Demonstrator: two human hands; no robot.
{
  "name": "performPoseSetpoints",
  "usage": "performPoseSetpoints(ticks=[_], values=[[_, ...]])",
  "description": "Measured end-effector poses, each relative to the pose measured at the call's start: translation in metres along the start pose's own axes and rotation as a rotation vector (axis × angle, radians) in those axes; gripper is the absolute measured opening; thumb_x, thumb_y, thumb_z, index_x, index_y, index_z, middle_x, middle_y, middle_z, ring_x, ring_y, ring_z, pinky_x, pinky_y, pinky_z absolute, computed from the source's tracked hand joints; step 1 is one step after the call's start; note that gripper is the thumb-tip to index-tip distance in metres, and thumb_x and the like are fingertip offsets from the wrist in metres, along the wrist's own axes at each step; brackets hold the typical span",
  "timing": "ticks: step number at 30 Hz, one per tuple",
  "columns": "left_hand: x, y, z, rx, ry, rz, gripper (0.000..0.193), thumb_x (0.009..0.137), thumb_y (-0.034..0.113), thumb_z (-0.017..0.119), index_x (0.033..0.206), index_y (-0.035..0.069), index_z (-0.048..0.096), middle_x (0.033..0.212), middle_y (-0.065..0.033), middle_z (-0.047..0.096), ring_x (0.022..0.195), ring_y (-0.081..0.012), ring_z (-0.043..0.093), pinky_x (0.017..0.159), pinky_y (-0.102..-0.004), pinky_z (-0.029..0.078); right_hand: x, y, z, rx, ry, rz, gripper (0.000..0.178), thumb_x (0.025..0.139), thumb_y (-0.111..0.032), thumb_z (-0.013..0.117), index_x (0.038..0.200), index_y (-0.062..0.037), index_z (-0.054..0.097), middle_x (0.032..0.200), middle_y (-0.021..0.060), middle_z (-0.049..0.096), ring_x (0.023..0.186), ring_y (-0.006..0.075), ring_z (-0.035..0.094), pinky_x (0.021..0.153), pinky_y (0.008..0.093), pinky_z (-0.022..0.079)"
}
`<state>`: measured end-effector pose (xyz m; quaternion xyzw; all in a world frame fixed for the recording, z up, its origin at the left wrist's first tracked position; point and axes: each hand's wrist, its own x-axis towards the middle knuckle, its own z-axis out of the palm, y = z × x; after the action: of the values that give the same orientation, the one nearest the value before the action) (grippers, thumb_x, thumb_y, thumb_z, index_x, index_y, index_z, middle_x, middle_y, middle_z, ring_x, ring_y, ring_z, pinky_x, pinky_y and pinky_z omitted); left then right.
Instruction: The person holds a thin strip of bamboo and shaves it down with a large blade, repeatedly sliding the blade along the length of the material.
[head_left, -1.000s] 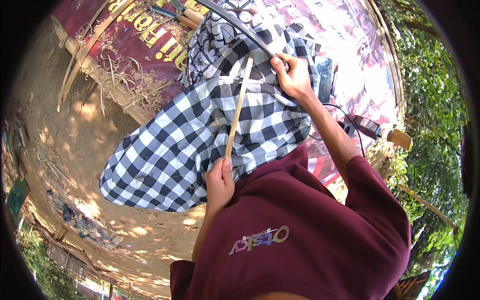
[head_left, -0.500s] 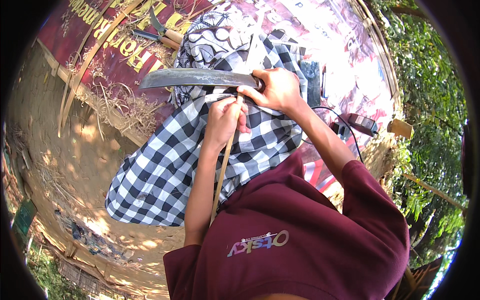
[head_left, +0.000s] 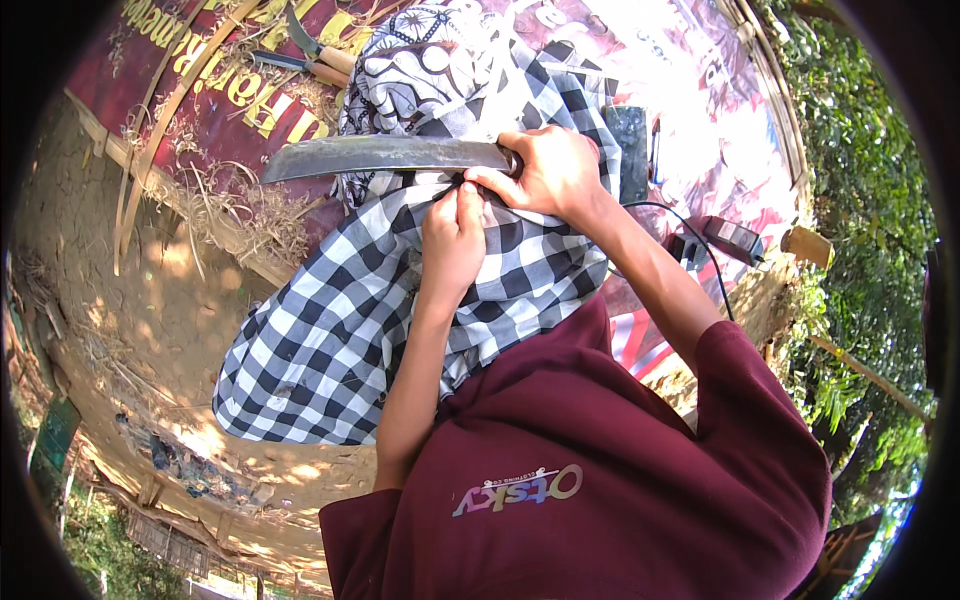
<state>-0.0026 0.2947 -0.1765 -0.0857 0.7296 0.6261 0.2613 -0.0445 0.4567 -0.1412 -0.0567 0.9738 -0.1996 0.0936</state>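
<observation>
Right hand [head_left: 550, 172] grips a long grey-bladed knife [head_left: 385, 155] held level; left hand [head_left: 452, 232] pinches closed beneath it.

Left of the grip: blocked by the knife blade [head_left: 385, 155], lying level across the checked cloth [head_left: 330, 330]. Directly beneath: left hand [head_left: 452, 235] pressed against right hand [head_left: 548, 172], no gap. Right of the grip: dark flat block [head_left: 628, 135] and black cable [head_left: 690, 240]. Beyond the blade tip: loose straw [head_left: 225, 200], then open dirt ground [head_left: 120, 300].
</observation>
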Motion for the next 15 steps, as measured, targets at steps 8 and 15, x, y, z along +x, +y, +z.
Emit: performPoseSetpoints(ticks=[8, 15], values=[[-0.045, -0.009, 0.007, 0.208, 0.189, 0.159, 0.04, 0.101, 0.026, 0.041, 0.074, -0.001, 0.054, 0.058, -0.0092, 0.052, 0.052, -0.0177, 0.05, 0.052, -0.0346, 0.039, 0.001, 0.007, 0.004, 0.017, 0.024, 0.025, 0.056, 0.079, -0.061, 0.063, 0.08, -0.0063, 0.07, 0.049, 0.0106, 0.058, 0.052, 0.0296, 0.064, 0.05, 0.0376, 0.051], [-0.018, 0.008, -0.003, 0.163, 0.111, 0.168, 0.026, 0.095, 0.013, 0.046, 0.078, -0.004, 0.056, 0.066, -0.0212, 0.059, 0.061, -0.0379, 0.059, 0.058, -0.0444, 0.044, -0.002, 0.004, 0.007, 0.061, 0.023, -0.093, 0.057, 0.078, -0.064, 0.061, 0.074, -0.0074, 0.069, 0.05, 0.0111, 0.059, 0.05, 0.0282, 0.064, 0.049, 0.0375, 0.051]])
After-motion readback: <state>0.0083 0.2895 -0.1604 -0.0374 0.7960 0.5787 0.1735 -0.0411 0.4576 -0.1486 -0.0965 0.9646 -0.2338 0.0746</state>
